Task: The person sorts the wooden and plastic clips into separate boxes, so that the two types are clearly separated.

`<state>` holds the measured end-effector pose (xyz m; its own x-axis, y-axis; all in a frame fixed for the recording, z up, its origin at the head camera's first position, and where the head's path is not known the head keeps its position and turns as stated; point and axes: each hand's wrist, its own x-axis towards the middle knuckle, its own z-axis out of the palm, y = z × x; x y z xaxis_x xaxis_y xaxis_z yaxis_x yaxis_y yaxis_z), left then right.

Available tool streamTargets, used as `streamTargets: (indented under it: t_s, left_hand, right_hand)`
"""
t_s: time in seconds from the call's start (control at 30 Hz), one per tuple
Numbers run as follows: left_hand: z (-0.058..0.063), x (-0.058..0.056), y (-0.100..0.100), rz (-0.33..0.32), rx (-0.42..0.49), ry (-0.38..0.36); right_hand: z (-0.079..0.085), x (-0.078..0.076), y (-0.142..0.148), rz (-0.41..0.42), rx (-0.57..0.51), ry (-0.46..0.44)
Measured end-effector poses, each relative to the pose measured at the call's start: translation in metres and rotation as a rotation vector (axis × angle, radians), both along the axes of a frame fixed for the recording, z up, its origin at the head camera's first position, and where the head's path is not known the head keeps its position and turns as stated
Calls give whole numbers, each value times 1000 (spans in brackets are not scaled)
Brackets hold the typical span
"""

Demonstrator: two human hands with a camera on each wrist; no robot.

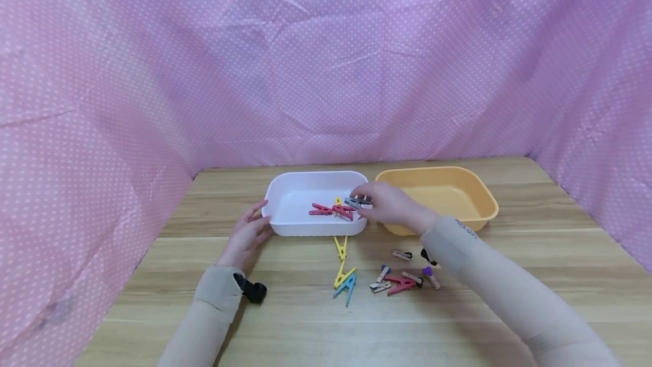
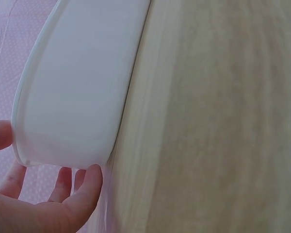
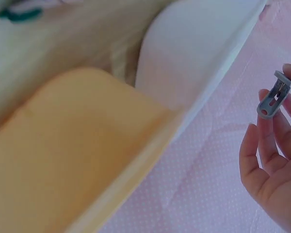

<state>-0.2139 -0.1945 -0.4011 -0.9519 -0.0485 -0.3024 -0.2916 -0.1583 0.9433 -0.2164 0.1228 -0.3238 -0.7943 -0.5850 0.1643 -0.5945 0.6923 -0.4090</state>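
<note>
Between thumb and fingers, my right hand (image 1: 391,206) pinches a grey clothespin (image 1: 353,203) over the right end of a white plastic basin (image 1: 311,230). The right wrist view shows that grey clothespin (image 3: 272,100) at the fingertips. Inside the basin lie red clothespins (image 1: 321,209) and a yellow clothespin (image 1: 338,201), partly overlapped by a red one. My left hand (image 1: 245,238) rests against the basin's left end. In the left wrist view, the fingers of my left hand (image 2: 53,208) are spread around the end of the white basin (image 2: 77,97).
An orange basin (image 1: 481,217) stands right of the white one, behind my right forearm. In front lie yellow clothespins (image 1: 341,249), a blue clothespin (image 1: 347,285), a red clothespin (image 1: 402,284) and several small wooden clothespins (image 1: 401,255). Pink dotted cloth (image 1: 326,72) hangs behind the wooden table (image 1: 285,327).
</note>
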Motion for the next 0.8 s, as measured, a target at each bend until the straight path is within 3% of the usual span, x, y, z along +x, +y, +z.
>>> streamTargets:
  t_s: [0.43,0.8]
  left_hand:
    - [0,-3,-2,-6,1,0]
    - [1,-6,-3,-12,1,-4]
  right_hand:
    - [23,-32,-8,-73,68,18]
    - [16,-50,-17,-137,112,-54]
